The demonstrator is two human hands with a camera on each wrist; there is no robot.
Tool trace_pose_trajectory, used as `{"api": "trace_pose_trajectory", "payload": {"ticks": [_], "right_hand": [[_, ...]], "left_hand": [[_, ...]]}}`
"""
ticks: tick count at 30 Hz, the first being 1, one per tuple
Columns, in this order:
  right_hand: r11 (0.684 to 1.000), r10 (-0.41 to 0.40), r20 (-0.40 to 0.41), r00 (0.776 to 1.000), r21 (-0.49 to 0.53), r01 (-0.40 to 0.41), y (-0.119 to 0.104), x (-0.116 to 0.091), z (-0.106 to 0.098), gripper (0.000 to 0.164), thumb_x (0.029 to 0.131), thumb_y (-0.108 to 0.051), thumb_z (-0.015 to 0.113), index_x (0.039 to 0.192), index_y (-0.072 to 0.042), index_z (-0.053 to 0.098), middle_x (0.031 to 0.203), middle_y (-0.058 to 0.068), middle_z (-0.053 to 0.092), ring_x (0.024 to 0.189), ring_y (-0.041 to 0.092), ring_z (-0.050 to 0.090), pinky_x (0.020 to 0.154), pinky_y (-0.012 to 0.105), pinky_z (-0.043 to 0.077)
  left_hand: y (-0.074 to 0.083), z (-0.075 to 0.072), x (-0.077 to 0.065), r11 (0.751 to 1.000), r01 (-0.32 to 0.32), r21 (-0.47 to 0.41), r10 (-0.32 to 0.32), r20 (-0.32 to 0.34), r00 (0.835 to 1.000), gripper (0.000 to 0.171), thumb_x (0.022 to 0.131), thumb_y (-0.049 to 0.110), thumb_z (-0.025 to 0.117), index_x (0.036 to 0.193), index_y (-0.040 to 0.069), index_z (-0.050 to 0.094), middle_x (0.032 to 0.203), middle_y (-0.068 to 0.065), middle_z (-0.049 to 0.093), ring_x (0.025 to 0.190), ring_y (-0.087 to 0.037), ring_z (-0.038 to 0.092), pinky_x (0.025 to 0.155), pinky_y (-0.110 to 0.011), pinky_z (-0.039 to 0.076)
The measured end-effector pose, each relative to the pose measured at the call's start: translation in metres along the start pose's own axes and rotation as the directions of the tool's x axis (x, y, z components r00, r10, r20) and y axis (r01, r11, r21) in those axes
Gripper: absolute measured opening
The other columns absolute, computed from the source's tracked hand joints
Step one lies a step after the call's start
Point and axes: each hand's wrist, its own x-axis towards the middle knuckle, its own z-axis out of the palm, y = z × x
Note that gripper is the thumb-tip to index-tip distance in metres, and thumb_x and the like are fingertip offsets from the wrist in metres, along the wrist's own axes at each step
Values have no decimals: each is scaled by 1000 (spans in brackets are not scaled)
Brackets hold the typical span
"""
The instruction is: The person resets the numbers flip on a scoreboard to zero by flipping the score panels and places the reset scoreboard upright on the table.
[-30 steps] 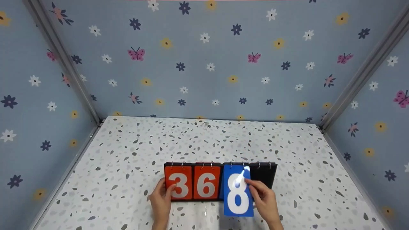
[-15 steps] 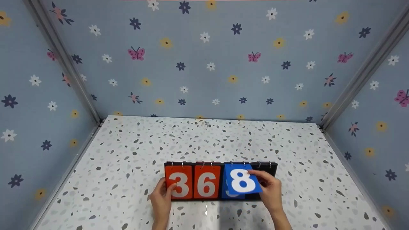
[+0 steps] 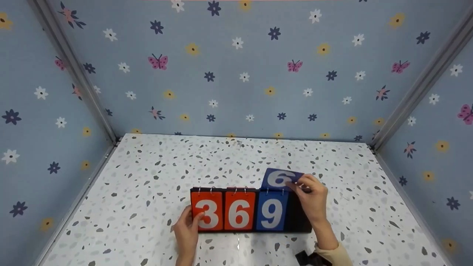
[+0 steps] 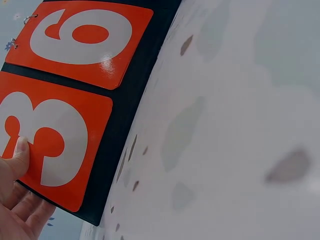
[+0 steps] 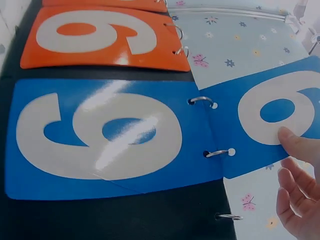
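Note:
A black flip scoreboard leans on the table, bearing number cards on silver rings. My left hand grips its left end, thumb on the red "3" card and the other fingers behind. Beside that hangs a red "6" card. Third in the row, a blue "9" card lies flat against the board. My right hand pinches a raised blue card by its edge, thumb over a printed numeral that reads like a 6. This card stands up past the top edge, still on its rings.
The speckled white table runs back to a flowered blue wall, with side walls left and right. A black strapped device and a cream sleeve are at my right wrist.
My right hand has lifted the blue "8" card up and over the top edge, uncovering the blue "9". The left hand has kept its grip in place.

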Motion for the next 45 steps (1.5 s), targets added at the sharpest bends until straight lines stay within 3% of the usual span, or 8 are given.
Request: {"api": "trace_pose_trajectory", "payload": {"ticks": [7,15,25,30,36,39,45], "right_hand": [[995,22,13,1000,-95,-20,32,7,10,13,66,-2,79,71,-7,67,66,-1,62,58,11,53,57,17,41],[979,45,21,999,-198,-40,41,12,20,13,68,-7,79,71,-5,66,66,2,62,58,13,53,55,27,43],[956,137,90,986,-274,-108,45,15,30,13,70,-9,78,73,-1,67,68,6,62,60,15,54,55,32,46],[934,214,128,968,-316,-165,47,14,33,19,70,-9,77,83,2,68,72,10,63,61,18,56,56,35,48],[894,343,180,922,-363,-261,46,13,33,27,75,-13,74,95,3,67,75,10,64,63,19,56,57,31,49],[883,362,206,909,-388,-264,46,12,33,28,77,-13,72,98,4,66,75,10,64,62,19,57,56,31,49],[917,261,213,941,-359,-173,48,7,29,21,77,-6,71,95,6,66,72,11,66,58,19,59,53,33,49]], "left_hand": [[1,0,1,1000,6,7,-6,-5,1000,27,75,7,72,100,2,63,81,-6,65,71,-15,60,64,-19,49],[1,0,1,998,57,17,-58,15,998,29,76,11,71,103,2,62,89,-9,65,78,-16,61,71,-26,51],[2,0,1,998,53,16,-53,10,999,28,77,10,71,102,1,63,86,-8,65,76,-15,60,68,-23,50],[2,0,1,1000,19,6,-19,-1,1000,28,75,8,72,100,1,63,82,-7,65,73,-16,60,65,-20,49],[0,0,1,999,-24,36,24,-20,1000,27,74,7,73,98,1,63,79,-6,64,70,-15,58,62,-17,48],[-1,0,1,1000,-24,21,24,-17,1000,26,74,7,72,98,0,63,79,-6,64,70,-15,58,62,-18,48],[-1,0,0,999,-31,9,31,-18,999,26,75,6,72,99,0,63,79,-6,64,68,-14,58,60,-18,48]]}}
